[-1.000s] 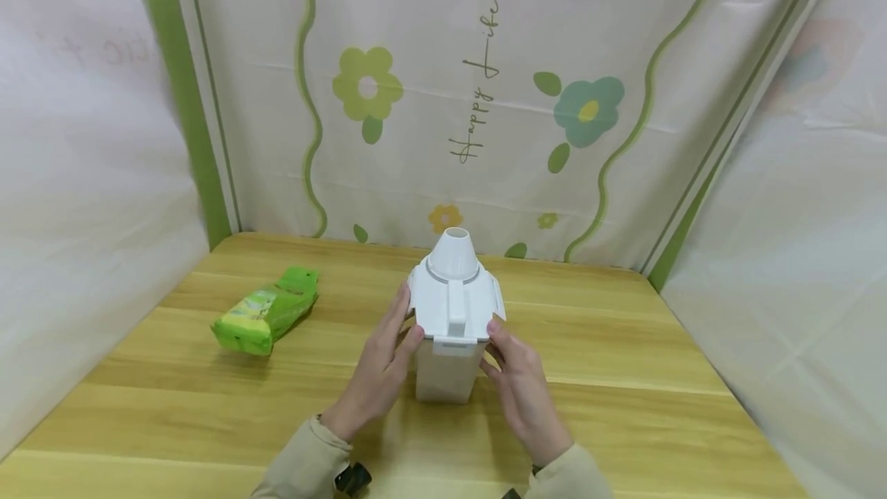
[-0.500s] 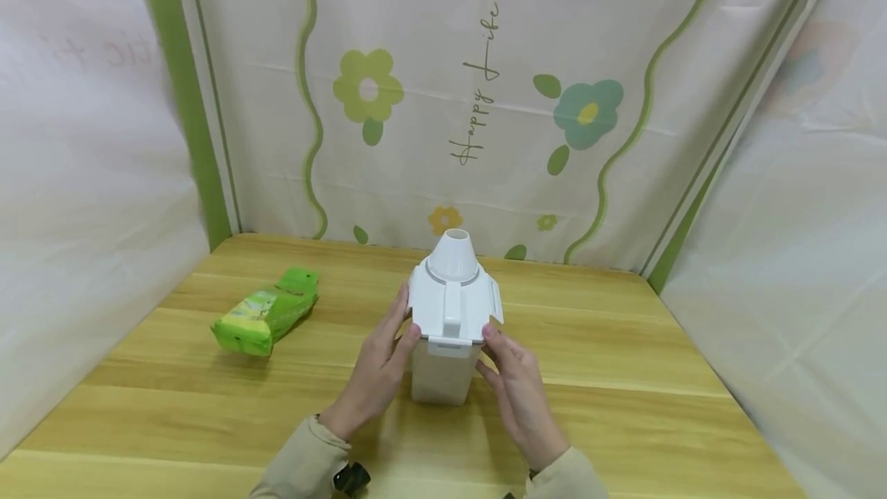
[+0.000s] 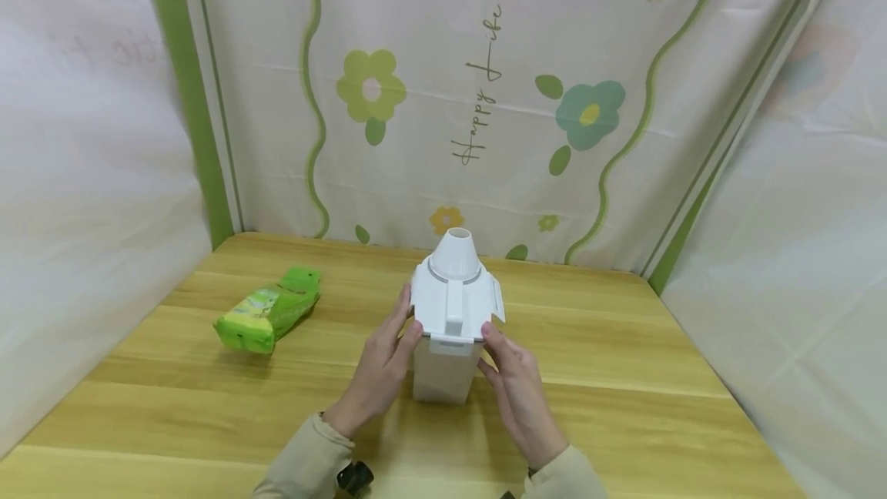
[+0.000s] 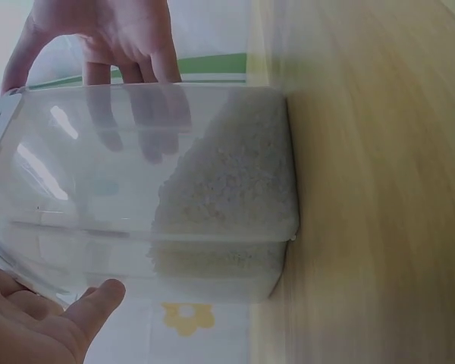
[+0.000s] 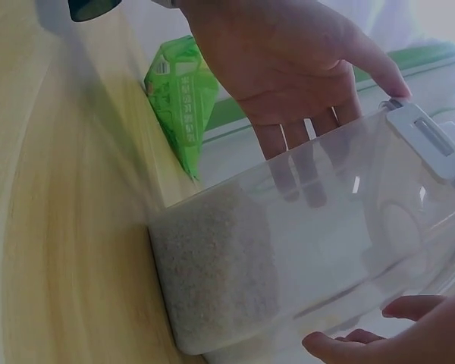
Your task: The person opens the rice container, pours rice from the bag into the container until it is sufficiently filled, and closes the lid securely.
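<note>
A clear plastic grain container stands upright on the table between both hands. Its white lid carries a cone-shaped spout and a raised bar. Pale, rice-like grains fill the bottom part, heaped in a slope. My left hand holds the left side, thumb at the lid's front corner and fingers along the wall. On the opposite side my right hand holds it likewise, its thumb at the lid's right front corner. A white clip shows at the lid's edge in the right wrist view.
To the left on the wooden table lies a green plastic packet. White fabric with printed flowers hangs behind the table, and plain sheets close off both sides.
The container has shifted and turned very slightly to the left, with my right thumb moving along with it. Both hands keep their hold, and the green packet stays where it was.
</note>
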Motion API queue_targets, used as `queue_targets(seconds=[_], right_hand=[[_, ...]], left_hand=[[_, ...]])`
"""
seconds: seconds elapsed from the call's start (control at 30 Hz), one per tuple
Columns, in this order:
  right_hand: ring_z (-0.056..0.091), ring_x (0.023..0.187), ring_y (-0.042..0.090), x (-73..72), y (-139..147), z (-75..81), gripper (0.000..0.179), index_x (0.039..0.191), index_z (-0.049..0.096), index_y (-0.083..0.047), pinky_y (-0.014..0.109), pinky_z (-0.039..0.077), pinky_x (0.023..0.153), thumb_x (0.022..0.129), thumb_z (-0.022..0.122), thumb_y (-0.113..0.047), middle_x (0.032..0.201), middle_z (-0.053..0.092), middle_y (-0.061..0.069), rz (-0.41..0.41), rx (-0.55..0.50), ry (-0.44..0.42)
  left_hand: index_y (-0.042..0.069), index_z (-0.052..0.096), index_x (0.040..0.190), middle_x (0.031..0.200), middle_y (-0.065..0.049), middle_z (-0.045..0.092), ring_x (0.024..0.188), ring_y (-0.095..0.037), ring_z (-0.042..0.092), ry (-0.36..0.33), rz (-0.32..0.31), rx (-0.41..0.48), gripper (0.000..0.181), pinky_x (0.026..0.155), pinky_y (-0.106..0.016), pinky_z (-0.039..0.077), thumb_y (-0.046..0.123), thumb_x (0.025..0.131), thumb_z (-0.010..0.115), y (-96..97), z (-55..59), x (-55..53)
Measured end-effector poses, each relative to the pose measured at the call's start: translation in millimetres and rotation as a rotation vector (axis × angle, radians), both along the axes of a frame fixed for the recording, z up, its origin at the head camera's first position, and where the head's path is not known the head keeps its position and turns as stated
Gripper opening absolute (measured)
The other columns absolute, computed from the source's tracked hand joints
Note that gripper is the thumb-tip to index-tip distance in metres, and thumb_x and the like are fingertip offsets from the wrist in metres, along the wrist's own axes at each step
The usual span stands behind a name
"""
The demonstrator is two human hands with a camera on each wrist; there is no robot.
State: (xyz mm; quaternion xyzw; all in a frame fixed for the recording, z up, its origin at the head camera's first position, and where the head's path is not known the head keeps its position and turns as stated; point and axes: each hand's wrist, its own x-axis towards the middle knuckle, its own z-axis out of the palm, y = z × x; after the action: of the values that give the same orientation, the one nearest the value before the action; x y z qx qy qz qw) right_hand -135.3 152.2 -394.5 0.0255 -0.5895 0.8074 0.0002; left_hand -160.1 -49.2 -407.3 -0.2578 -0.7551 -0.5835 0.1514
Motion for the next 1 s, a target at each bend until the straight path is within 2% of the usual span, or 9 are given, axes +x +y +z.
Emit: queue_targets(seconds=[0.47, 0.73, 1.0], right_hand=[[0.039, 0.135, 0.030, -0.7, -0.1, -0.2, 0.036, 0.100, 0.067, 0.010, 0.047, 0.033, 0.110, 0.097, 0.061, -0.026, 0.144, 0.045, 0.019, -0.022, -0.002, 0.023], [0.038, 0.136, 0.031, 0.7, -0.3, -0.1, 0.043, 0.110, 0.065, 0.012, 0.045, 0.035, 0.109, 0.099, 0.057, -0.028, 0.148, 0.042, 0.018, -0.006, 0.040, 0.055], [0.038, 0.136, 0.032, 0.6, -0.2, 0.5, 0.040, 0.103, 0.067, 0.011, 0.047, 0.034, 0.110, 0.099, 0.058, -0.028, 0.147, 0.042, 0.018, -0.016, 0.052, 0.044]], left_hand=[[0.004, 0.015, 0.156, 0.160, -0.001, 0.014, 0.141, -0.022, 0.028, -0.001, 0.017, -0.015, 0.058, 0.106, -0.043, 0.036, 0.029, 0.109, 0.038, 1.5, 0.6, -0.4], [0.004, 0.015, 0.156, 0.160, -0.002, 0.013, 0.141, -0.022, 0.028, -0.004, 0.013, -0.014, 0.059, 0.108, -0.040, 0.033, 0.029, 0.109, 0.038, 1.1, 2.9, 0.8], [0.001, 0.015, 0.155, 0.160, -0.004, 0.015, 0.141, -0.021, 0.026, 0.006, 0.021, -0.020, 0.058, 0.112, -0.037, 0.027, 0.028, 0.109, 0.037, 2.0, 3.8, 1.8]])
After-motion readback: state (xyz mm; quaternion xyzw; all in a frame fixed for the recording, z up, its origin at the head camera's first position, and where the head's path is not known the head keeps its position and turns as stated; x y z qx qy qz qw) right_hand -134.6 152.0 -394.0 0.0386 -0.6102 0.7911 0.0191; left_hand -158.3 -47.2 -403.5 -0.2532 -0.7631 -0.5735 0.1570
